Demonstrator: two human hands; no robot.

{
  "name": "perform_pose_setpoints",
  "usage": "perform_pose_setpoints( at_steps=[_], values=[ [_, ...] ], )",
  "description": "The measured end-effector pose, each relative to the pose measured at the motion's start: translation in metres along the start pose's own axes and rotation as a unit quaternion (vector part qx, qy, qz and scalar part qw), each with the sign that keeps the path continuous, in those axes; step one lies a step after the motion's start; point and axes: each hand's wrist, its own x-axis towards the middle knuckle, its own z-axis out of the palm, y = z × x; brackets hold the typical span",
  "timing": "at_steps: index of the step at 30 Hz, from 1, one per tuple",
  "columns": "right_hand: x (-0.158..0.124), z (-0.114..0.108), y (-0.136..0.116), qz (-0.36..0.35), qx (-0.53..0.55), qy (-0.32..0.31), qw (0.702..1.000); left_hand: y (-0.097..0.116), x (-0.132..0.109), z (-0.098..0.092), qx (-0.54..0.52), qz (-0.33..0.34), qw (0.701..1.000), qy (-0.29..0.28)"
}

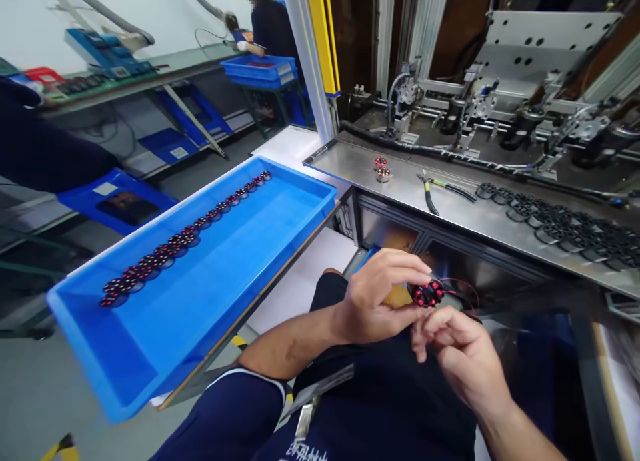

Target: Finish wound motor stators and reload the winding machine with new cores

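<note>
In front of my lap, my left hand (375, 294) grips a motor stator (427, 293) between thumb and fingertips. The stator is round and black with red wire windings. Thin red wire (465, 286) loops out from its right side. Just below and right of it is my right hand (463, 354), its fingers curled in and the index finger close to the stator's lower edge. Whatever those fingers pinch, if anything, is hidden.
To the left, a blue tray (210, 301) bears a row of wound stators (170, 248). On the metal bench lie cutting pliers (440, 189), two red-and-silver parts (383, 169) and many black rings (565, 221). Machine fixtures (480, 108) stand behind. A co-worker (273, 28) is at the back.
</note>
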Motion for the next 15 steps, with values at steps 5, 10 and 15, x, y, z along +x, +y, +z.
perform_pose_setpoints(
  at_steps=[5,10,15],
  values=[
    [0.009,0.030,-0.002,0.047,0.051,0.095,0.993,-0.003,0.000,0.004,0.045,0.010,0.999,-0.003],
    [0.014,0.029,-0.004,0.059,0.078,0.092,0.991,-0.006,-0.003,0.001,0.061,0.003,0.998,0.006],
    [0.020,0.031,-0.004,0.064,0.089,0.100,0.989,-0.009,-0.008,0.001,0.052,-0.010,0.999,0.007]
  ],
)
